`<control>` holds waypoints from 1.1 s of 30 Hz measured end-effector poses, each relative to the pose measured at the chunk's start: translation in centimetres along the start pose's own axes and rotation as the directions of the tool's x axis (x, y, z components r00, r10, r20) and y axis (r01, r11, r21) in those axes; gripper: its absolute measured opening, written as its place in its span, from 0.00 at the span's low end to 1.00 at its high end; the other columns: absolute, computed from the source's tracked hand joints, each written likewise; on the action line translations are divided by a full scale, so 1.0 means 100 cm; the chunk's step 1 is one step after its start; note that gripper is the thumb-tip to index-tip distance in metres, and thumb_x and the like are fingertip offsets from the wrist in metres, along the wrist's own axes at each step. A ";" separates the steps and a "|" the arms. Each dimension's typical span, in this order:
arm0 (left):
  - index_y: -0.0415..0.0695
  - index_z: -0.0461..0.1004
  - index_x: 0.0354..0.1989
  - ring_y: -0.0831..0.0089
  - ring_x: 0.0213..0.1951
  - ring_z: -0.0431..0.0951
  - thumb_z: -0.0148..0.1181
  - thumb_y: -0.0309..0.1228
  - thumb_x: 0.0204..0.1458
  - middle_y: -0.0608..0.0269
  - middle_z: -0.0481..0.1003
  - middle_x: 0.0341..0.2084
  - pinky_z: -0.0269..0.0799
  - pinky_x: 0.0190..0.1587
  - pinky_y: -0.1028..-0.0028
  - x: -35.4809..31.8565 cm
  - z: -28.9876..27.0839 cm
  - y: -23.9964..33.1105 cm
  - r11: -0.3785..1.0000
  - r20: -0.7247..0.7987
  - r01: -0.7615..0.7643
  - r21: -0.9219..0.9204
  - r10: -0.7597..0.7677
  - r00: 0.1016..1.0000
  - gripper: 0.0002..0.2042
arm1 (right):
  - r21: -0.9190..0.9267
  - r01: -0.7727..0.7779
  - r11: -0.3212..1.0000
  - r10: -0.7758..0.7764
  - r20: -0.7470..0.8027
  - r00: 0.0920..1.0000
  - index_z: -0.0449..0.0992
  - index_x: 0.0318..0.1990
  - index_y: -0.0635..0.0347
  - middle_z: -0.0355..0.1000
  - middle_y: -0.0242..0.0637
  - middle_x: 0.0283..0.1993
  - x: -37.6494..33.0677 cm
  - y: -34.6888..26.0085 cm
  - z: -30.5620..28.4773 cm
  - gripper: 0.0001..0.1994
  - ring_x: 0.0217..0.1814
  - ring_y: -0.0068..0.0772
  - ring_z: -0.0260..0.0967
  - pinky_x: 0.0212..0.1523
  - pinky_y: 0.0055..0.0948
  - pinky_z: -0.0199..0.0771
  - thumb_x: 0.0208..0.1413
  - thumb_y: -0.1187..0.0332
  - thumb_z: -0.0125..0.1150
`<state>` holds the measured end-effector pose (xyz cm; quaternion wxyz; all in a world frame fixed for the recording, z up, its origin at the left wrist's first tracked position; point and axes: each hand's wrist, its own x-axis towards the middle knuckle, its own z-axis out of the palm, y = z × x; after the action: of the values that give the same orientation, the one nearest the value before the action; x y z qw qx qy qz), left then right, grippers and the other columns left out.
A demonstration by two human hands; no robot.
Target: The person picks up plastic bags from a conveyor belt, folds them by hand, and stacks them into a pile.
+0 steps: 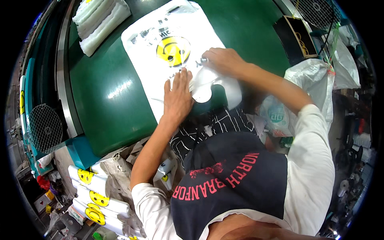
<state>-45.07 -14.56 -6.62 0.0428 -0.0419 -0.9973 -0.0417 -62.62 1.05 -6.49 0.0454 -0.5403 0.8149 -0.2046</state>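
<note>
A stack of white plastic carrier bags (146,44) with a yellow smiling face lies flat on the green table. My left hand (178,96) rests on the lower part of the bags with its fingers stretched out flat, just below the face. At the right side, my right hand (225,61) has its fingers curled and pinched on the plastic of the top bag, slightly smeared by motion. Between the two hands the plastic is creased and lifted. Nearest to me, a rounded cut-out between the bag handles shows the green surface.
A folded pile of white bags (105,25) lies at the table's far left. Beyond the metal edge stands a fan (45,127); more smiley bags (90,196) are stacked lower left. At the right are a black box (289,40) and a white sack (308,76).
</note>
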 end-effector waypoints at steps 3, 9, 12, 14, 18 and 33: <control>0.36 0.68 0.50 0.57 0.56 0.62 0.58 0.30 0.41 0.53 0.63 0.55 0.61 0.52 0.60 -0.001 -0.001 -0.009 1.000 0.038 -0.029 -0.006 0.029 0.999 0.24 | -0.002 0.474 0.880 -0.474 -0.016 0.880 0.67 0.46 0.59 0.69 0.42 0.49 -0.030 0.014 -0.021 0.21 0.46 0.49 0.69 0.43 0.40 0.71 0.45 0.64 0.65; 0.36 0.71 0.44 0.62 0.45 0.72 0.56 0.34 0.49 0.51 0.70 0.44 0.70 0.40 0.64 0.054 -0.030 -0.064 0.759 0.493 0.484 -0.436 -0.249 0.834 0.17 | 0.104 -0.148 0.984 0.146 0.019 0.989 0.74 0.31 0.62 0.72 0.48 0.31 0.029 0.034 -0.008 0.16 0.35 0.51 0.70 0.37 0.43 0.68 0.54 0.56 0.55; 0.39 0.70 0.48 0.54 0.46 0.71 0.57 0.34 0.50 0.51 0.71 0.46 0.69 0.44 0.64 0.065 -0.042 -0.059 0.980 -0.339 0.169 -0.102 -0.193 0.921 0.18 | 0.203 -0.303 0.931 0.258 0.222 0.940 0.73 0.25 0.68 0.72 0.52 0.26 0.081 0.060 -0.013 0.22 0.29 0.51 0.68 0.34 0.43 0.67 0.55 0.53 0.52; 0.41 0.66 0.53 0.52 0.49 0.69 0.59 0.29 0.46 0.50 0.68 0.50 0.70 0.43 0.61 0.070 -0.026 -0.031 0.994 -0.328 -0.058 -0.092 0.024 0.944 0.23 | 0.223 -0.387 0.895 0.294 0.359 0.886 0.74 0.25 0.70 0.71 0.54 0.26 0.089 0.071 -0.015 0.24 0.28 0.50 0.69 0.34 0.41 0.67 0.55 0.51 0.52; 0.45 0.68 0.51 0.58 0.46 0.70 0.60 0.27 0.40 0.55 0.71 0.42 0.74 0.37 0.64 0.100 -0.014 -0.052 0.994 -0.059 0.105 0.001 -0.105 0.993 0.25 | -0.045 -0.363 0.931 0.365 0.099 0.926 0.75 0.27 0.69 0.71 0.50 0.24 0.080 0.065 -0.031 0.23 0.27 0.41 0.72 0.31 0.37 0.72 0.55 0.52 0.53; 0.63 0.57 0.64 0.54 0.67 0.44 0.46 0.61 0.50 0.53 0.49 0.66 0.37 0.61 0.39 0.015 -0.008 -0.028 0.989 0.061 0.139 -0.042 -0.136 0.989 0.33 | 0.317 0.102 0.943 -0.102 -0.015 0.995 0.73 0.37 0.59 0.74 0.40 0.32 0.017 0.057 -0.061 0.11 0.34 0.36 0.72 0.36 0.32 0.70 0.47 0.67 0.63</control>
<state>-46.69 -17.25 -5.92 0.0101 0.0247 -0.9974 -0.0664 -70.05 3.19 -2.87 0.1218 -0.5675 0.7423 -0.3348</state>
